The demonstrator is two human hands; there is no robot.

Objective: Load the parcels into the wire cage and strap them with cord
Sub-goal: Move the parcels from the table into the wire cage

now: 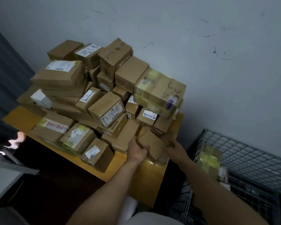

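Fingers (134, 141), left hand (137, 151): curled over near-left edge of small brown parcel (151, 144); firm clasp by the look.

Small brown parcel: at front right corner of wooden table (146, 176), tilted, touching foot of parcel heap (91, 98), not yet clear of it.

Right hand (171, 146): at the parcel's right edge, fingers wrapped onto it, closed on it. Blurred, so exact finger lay not readable.

Wire cage (253, 153): low, just right of table, beside wall. One green-taped parcel (209, 159) already inside, near its left side; something smaller below that, only partly seen. No cord in view.

Judged step: taking one parcel off the heap for transfer to the cage. Early in loading, with most of the heap on the table.

To do it well:
- Lift up and toward the body before swinging right. No dragging against boxes leaning above, likely to slide.
- Watch large taped box (159, 88) at heap's right end, seemingly propped on smaller ones close to the pick.
- Hold level, hands on opposite sides. Thin cardboard, probably crushable; moderate squeeze only.
- Clear the cage rim, then set down flat, snug beside the green-taped parcel. Build even layers, for easier cording later.
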